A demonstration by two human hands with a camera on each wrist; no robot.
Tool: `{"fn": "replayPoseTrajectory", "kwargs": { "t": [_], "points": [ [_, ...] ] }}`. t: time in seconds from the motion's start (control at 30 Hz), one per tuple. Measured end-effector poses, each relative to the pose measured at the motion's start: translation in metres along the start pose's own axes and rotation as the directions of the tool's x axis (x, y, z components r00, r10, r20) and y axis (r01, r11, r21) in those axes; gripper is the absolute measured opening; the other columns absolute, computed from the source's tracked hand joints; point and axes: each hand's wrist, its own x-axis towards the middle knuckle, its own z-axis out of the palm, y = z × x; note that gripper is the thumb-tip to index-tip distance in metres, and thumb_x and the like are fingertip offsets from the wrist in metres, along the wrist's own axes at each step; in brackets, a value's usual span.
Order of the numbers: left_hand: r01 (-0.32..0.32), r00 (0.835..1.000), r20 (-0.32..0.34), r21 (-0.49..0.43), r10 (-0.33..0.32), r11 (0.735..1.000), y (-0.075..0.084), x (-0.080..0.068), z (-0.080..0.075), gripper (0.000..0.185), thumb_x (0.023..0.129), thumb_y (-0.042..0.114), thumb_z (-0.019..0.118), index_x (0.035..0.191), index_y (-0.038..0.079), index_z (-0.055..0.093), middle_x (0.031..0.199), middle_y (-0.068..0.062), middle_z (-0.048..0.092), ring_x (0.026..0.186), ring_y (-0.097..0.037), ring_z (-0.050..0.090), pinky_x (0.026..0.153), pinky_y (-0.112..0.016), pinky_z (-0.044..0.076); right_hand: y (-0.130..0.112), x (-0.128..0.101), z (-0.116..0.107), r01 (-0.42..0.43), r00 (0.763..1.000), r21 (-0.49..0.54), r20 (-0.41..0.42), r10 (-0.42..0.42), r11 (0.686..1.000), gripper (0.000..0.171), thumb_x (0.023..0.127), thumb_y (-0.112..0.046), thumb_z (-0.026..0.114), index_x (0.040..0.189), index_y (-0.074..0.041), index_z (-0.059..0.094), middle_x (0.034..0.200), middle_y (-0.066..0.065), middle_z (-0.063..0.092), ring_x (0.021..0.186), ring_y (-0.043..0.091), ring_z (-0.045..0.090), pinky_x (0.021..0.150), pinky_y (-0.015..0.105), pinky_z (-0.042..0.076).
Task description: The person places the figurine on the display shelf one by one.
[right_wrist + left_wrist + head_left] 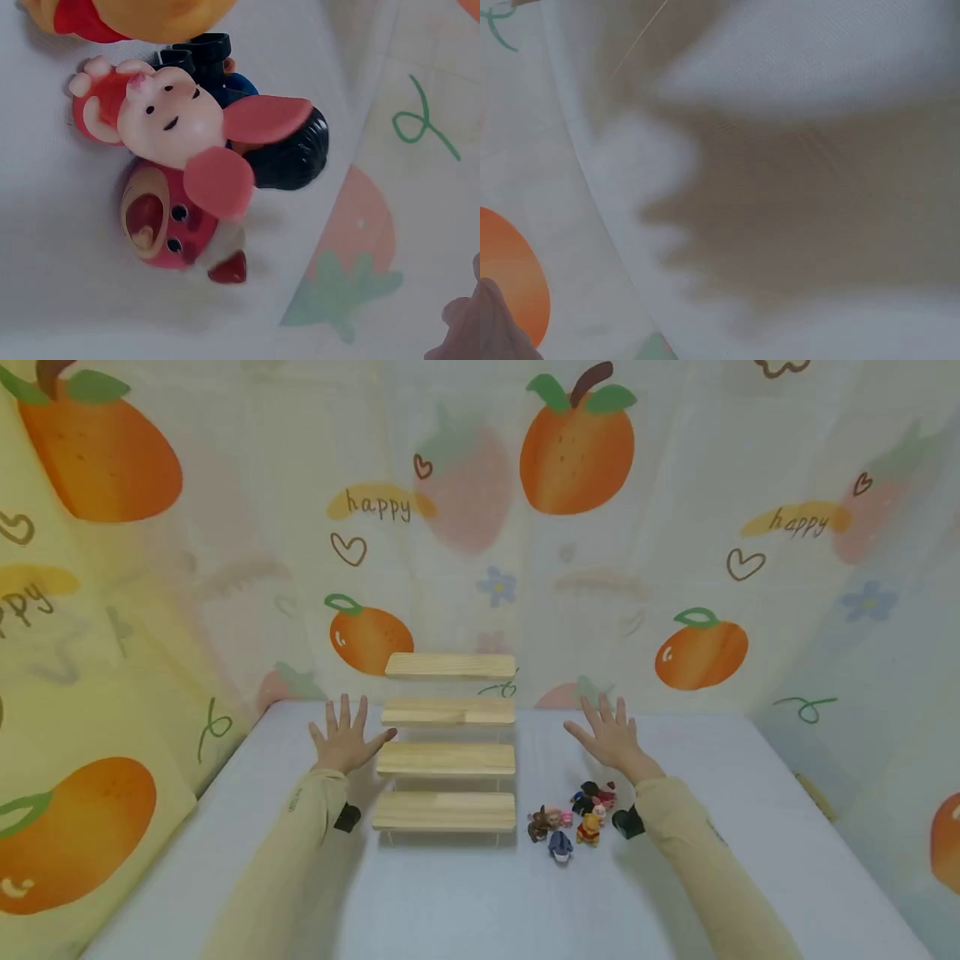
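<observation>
Hands lie flat on the desk [465,893], one on each side of a small wooden stair shelf [447,760] with four steps. The left hand [343,739] rests palm down just beside the shelf's left edge, its grip spread wide and holding nothing. The right hand [611,737] rests palm down to the right of the shelf, its grip likewise spread and holding nothing.

Near the right wrist, in front of that hand, a cluster of small toy figures [572,821] sits on the desk just beside the lowest step's right end. Among them are a yellow bear [588,829], a blue donkey [560,846] and a pink pig [176,120]. In the right wrist view the pig lies on its side against a red figure [169,225] and a dark-haired one [289,161].

Cloth printed with oranges [576,447], strawberries and the word "happy" covers the walls behind and beside the desk. Both sleeves are pale yellow. The left wrist view shows only blurred desk surface and shadow.
</observation>
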Motion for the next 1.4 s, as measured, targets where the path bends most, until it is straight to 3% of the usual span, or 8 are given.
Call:
{"fn": "replayPoseTrajectory", "kwargs": {
  "t": [0.2,0.3,0.37,0.5,0.63,0.93,1.17,1.4],
  "points": [
    [0.005,0.999,0.048,-0.045,-0.003,0.999,-0.009,-0.007,0.004,0.087,0.087,0.062,0.033,0.143,0.003,0.002,0.143,-0.026,-0.009,0.126,-0.045,-0.015,0.088,-0.069,-0.012,-0.004,-0.004,0.016,-0.001,0.999,0.019,0.041,0.0,1.0,0.073,0.092,-0.052,0.033,0.142,-0.003,0.014,0.143,0.027,0.006,0.126,0.048,-0.005,0.095,0.067,0.005],
    [-0.015,0.998,0.056,-0.15,0.024,0.989,-0.008,-0.01,0.0,0.081,0.09,0.058,0.027,0.141,-0.002,0.009,0.143,-0.028,0.002,0.126,-0.048,-0.005,0.091,-0.07,-0.003,-0.005,-0.006,0.011,0.028,0.999,0.023,-0.019,-0.028,0.999,0.068,0.093,-0.047,0.036,0.139,0.003,0.025,0.14,0.027,0.02,0.125,0.051,0.006,0.095,0.066,0.011],
    [-0.043,0.998,0.037,-0.282,0.056,0.958,-0.006,-0.011,-0.005,0.077,0.092,0.055,0.027,0.14,-0.004,0.016,0.141,-0.029,0.012,0.127,-0.047,0.004,0.094,-0.067,0.004,-0.007,-0.007,0.003,0.054,0.996,0.042,-0.079,-0.051,0.998,0.063,0.093,-0.043,0.039,0.134,0.005,0.034,0.135,0.027,0.032,0.122,0.051,0.017,0.094,0.064,0.017],
    [-0.108,0.993,-0.013,-0.52,0.119,0.847,-0.003,-0.019,-0.014,0.065,0.093,0.048,0.035,0.134,-0.002,0.036,0.135,-0.023,0.034,0.124,-0.041,0.026,0.098,-0.057,0.02,-0.011,-0.014,-0.011,0.081,0.992,0.131,-0.111,-0.066,0.988,0.058,0.093,-0.043,0.041,0.127,0.005,0.044,0.121,0.023,0.049,0.112,0.043,0.039,0.092,0.056,0.032],
    [-0.204,0.979,-0.097,-0.578,0.181,0.79,-0.004,-0.028,-0.012,0.048,0.092,0.037,0.048,0.121,-0.001,0.054,0.121,-0.016,0.053,0.111,-0.034,0.047,0.091,-0.049,0.038,-0.015,-0.028,-0.013,0.13,0.988,0.223,-0.106,-0.109,0.966,0.046,0.092,-0.036,0.048,0.117,0.003,0.053,0.108,0.017,0.058,0.091,0.03,0.054,0.076,0.041,0.048],
    [-0.287,0.937,-0.063,-0.698,0.343,0.656,-0.005,-0.04,-0.006,0.05,0.083,0.016,0.065,0.126,-0.003,0.048,0.125,-0.018,0.049,0.112,-0.036,0.044,0.09,-0.057,0.033,-0.028,-0.061,-0.002,0.257,0.966,0.317,-0.105,-0.235,0.913,0.023,0.089,-0.019,0.057,0.105,-0.002,0.062,0.097,0.007,0.062,0.064,0.012,0.049,0.048,0.023,0.045],
    [-0.292,0.94,-0.081,-0.693,0.331,0.659,-0.01,-0.044,0.001,0.058,0.078,0.015,0.07,0.129,-0.001,0.046,0.128,-0.016,0.046,0.115,-0.037,0.041,0.091,-0.059,0.03,-0.035,-0.083,0.015,0.29,0.954,0.384,-0.043,-0.296,0.877,0.032,0.089,-0.024,0.057,0.111,-0.002,0.059,0.065,0.0,0.056,0.043,0.003,0.039,0.038,0.022,0.039],
    [-0.271,0.945,-0.085,-0.74,0.314,0.615,-0.008,-0.048,0.01,0.057,0.08,0.012,0.068,0.129,-0.004,0.043,0.129,-0.02,0.044,0.118,-0.038,0.037,0.096,-0.055,0.027,-0.033,-0.107,0.035,0.263,0.951,0.433,0.035,-0.308,0.862,0.04,0.084,-0.024,0.064,0.114,0.0,0.059,0.046,0.002,0.051,0.03,0.0,0.034,0.029,0.022,0.036]
  ]
}}
